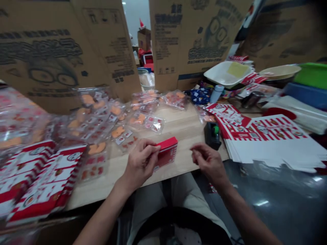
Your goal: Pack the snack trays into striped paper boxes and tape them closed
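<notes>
My left hand (141,160) is closed around a small red box (166,153) and holds it just above the wooden table (184,131). My right hand (208,160) hovers to the right of the box, apart from it, fingers curled in a loose pinch; whether anything is in them I cannot make out. A stack of flat red-and-white striped cartons (268,134) lies to the right of that hand. A black tape dispenser (212,135) stands just beyond it.
Several clear packets with orange and red contents (102,119) cover the table's left and middle. Folded red-and-white boxes (38,177) pile at the near left. Large cardboard cartons (51,51) wall the back. Bowls and tubs (279,72) sit at the far right.
</notes>
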The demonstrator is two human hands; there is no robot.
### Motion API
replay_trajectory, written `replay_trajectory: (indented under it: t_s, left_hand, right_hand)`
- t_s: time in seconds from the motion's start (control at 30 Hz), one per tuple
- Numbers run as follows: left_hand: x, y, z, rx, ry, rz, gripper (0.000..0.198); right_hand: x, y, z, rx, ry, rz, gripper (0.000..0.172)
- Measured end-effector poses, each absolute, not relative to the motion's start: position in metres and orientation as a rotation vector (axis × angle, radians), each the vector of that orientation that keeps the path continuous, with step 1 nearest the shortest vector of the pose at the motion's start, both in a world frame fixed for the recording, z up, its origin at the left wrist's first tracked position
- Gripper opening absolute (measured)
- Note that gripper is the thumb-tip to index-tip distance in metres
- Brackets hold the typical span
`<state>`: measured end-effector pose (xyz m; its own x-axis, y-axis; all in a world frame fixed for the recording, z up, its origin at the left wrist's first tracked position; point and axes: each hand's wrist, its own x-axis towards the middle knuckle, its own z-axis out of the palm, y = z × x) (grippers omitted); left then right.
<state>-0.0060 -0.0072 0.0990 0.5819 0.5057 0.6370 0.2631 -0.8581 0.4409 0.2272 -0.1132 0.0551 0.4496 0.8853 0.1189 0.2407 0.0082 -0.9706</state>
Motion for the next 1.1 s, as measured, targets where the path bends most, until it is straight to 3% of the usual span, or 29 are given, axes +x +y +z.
replay_trajectory:
  t_s: [0.07,0.17,0.27,0.37,0.6,0.83,1.1]
  left_hand:
    - [-0.008,-0.012,0.098,2.497,0.62,1.146,0.017]
    - [-0.01,-0.02,0.093,2.445,0.703,1.181,0.022]
    - [-0.012,-0.027,0.088,2.347,0.771,1.208,0.032]
    - [-0.013,-0.032,0.088,2.303,0.74,1.196,0.037]
    - [-0.015,-0.03,0.098,2.478,0.544,1.066,0.027]
    - [-0.006,-0.01,0.1,2.434,0.657,1.128,0.008]
    - [-0.006,0.006,0.105,2.512,0.707,1.01,0.007]
  right_hand:
    - [0.189,-0.11,0.08,-1.319,-1.153,0.835,0.022]
    - [0.151,-0.104,0.104,-1.191,-1.149,0.976,0.049]
    - [0.137,-0.096,0.109,-1.145,-0.984,1.089,0.077]
    - [0.135,-0.09,0.103,-1.183,-0.872,1.137,0.09]
    - [0.134,-0.088,0.091,-1.282,-0.875,1.12,0.088]
    - [0.127,-0.077,0.073,-1.233,-0.937,0.958,0.078]
    - [0.133,-0.095,0.043,-1.233,-0.959,0.865,0.081]
